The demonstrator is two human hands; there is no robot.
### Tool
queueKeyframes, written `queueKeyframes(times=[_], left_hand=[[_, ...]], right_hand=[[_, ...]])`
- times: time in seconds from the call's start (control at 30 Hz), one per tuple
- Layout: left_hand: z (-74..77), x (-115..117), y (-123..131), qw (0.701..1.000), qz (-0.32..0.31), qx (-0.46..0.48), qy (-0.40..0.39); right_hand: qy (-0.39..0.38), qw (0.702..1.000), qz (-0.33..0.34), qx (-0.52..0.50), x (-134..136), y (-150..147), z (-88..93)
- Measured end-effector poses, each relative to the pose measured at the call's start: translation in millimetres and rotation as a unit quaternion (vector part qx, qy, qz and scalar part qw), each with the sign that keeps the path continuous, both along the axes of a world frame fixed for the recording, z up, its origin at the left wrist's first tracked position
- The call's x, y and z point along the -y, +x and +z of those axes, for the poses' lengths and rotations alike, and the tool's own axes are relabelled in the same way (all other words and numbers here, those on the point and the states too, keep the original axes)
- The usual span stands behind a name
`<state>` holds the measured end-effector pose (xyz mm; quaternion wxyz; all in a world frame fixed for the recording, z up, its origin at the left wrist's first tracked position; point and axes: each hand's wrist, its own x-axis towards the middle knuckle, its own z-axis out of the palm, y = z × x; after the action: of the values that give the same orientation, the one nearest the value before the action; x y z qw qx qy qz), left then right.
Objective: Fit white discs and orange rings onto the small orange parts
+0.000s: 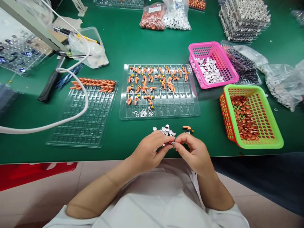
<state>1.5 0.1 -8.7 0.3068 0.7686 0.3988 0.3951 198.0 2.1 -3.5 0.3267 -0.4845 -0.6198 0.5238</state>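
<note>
Just over the table's near edge, my left hand [150, 148] pinches a small dark red part [170, 142] between thumb and fingers. My right hand [195, 154] meets it there, thumb and forefinger closed on a small whitish piece [173, 143] at the red part's end. Fingertips cover much of both. Right beyond my hands lies a loose pile of round white discs [167, 129], some showing dark. To its right is a single orange curved piece [187, 128] with a dark and yellow end.
A clear tray [175, 103] holds many orange pieces and white rings. Copper-coloured parts [104, 85] fill the top of another tray [78, 133]. At right stand a pink basket [209, 85] of white discs and a green basket [273, 129] of copper-coloured parts. A white cable [85, 95] loops at left near a black-handled hammer [49, 85].
</note>
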Motion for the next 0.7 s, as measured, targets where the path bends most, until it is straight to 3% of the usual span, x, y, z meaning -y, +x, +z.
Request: queueKeyframes(times=[0.7], left_hand=[[-3.3, 3.5, 1.9, 0.999, 0.013, -0.019, -0.042]], right_hand=[[-0.057, 0.995, 0.061, 0.045, -15.3, 3.9, 10.4]])
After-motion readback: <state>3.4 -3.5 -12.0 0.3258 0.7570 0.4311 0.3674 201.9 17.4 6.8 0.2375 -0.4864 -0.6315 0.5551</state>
